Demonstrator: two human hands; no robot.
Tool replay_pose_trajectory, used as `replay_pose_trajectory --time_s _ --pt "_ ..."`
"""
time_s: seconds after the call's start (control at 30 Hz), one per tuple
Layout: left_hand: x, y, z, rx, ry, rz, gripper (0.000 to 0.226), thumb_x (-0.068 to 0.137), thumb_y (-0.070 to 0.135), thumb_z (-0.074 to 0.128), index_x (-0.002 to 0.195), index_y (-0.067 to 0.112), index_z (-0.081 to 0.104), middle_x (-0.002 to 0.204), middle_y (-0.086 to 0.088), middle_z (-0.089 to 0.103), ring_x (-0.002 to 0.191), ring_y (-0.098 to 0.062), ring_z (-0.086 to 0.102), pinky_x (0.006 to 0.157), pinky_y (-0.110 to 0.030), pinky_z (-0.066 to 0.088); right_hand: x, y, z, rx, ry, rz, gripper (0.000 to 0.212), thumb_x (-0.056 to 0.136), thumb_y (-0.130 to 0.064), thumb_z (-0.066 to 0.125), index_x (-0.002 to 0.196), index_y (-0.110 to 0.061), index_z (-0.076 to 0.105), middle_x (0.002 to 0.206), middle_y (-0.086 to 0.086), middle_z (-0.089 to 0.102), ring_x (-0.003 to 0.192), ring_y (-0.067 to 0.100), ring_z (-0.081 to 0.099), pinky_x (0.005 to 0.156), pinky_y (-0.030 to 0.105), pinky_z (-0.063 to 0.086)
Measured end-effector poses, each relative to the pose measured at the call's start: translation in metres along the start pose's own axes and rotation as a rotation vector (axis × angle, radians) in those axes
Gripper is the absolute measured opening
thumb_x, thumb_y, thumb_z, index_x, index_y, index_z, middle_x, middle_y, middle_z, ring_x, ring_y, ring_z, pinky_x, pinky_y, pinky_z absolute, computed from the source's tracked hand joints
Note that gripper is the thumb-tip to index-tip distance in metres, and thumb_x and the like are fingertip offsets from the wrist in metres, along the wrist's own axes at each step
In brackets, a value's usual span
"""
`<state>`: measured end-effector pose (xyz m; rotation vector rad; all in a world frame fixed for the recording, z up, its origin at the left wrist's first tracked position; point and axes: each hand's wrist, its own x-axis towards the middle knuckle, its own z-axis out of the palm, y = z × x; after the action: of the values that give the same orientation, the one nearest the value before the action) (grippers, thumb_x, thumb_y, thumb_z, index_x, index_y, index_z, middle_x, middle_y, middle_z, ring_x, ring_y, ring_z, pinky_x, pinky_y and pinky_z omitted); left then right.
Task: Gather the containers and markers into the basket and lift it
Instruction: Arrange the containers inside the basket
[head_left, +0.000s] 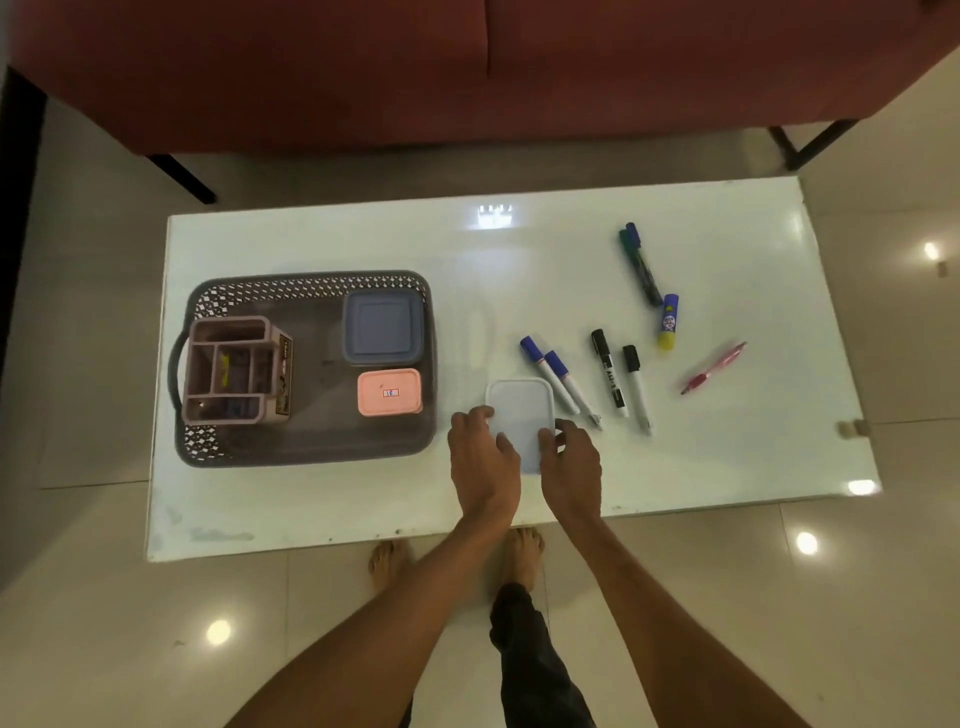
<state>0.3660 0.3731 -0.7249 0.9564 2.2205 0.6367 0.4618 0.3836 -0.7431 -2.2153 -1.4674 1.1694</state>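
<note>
A grey perforated basket (311, 285) stands on the left of the white table. Inside it are a pink compartment organiser (228, 369), a blue lidded container (383, 326) and a small pink lidded container (389, 392). Right of the basket, a white lidded container (521, 410) rests on the table with my left hand (483, 457) and my right hand (571, 465) gripping its near sides. Beyond it lie two blue-capped markers (550, 376), two black-capped markers (618, 376), two dark markers (640, 262), a glue stick (668, 320) and a red pen (714, 368).
The glossy white table (322, 499) sits low over a tiled floor. A dark red sofa (467, 67) runs along the far side. My bare feet (522, 556) show under the table's near edge.
</note>
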Motion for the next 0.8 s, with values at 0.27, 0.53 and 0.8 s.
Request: replay_pose_trajectory --time_s 0.27,0.53,0.8 --pt "0.004 -0.003 0.0 -0.091 0.017 -0.081 0.036 0.095 0.017 0.059 0.13 0.014 0.052 0.129 -0.007 0.059 0.113 -0.024 0.06 0.098 -0.042 0.053 0.005 -0.003 0.0 0.062 -0.025 -0.044 0.027 0.102 -0.029 0.046 0.119 -0.012 0.06 0.104 0.001 0.062 0.094 0.022 0.063 0.079 0.033 0.058" --pt "-0.001 0.02 -0.053 -0.236 0.1 -0.095 0.032 0.096 0.015 0.058 0.129 0.014 0.058 0.123 -0.002 0.063 0.108 -0.018 0.062 0.09 -0.03 0.057 -0.01 -0.055 -0.026 0.118 0.01 -0.154 0.025 0.102 -0.02 0.05 0.12 -0.01 0.064 0.102 -0.002 0.063 0.091 0.016 0.061 0.068 0.013 0.044" --pt "0.025 0.02 -0.161 -0.41 0.266 -0.179 0.028 0.087 0.007 0.06 0.114 0.013 0.066 0.103 -0.003 0.068 0.087 -0.018 0.066 0.055 -0.018 0.057 -0.028 -0.159 -0.002 0.042 -0.111 -0.36 0.028 0.1 -0.021 0.054 0.123 -0.009 0.066 0.112 0.009 0.069 0.096 0.02 0.064 0.083 0.026 0.051"
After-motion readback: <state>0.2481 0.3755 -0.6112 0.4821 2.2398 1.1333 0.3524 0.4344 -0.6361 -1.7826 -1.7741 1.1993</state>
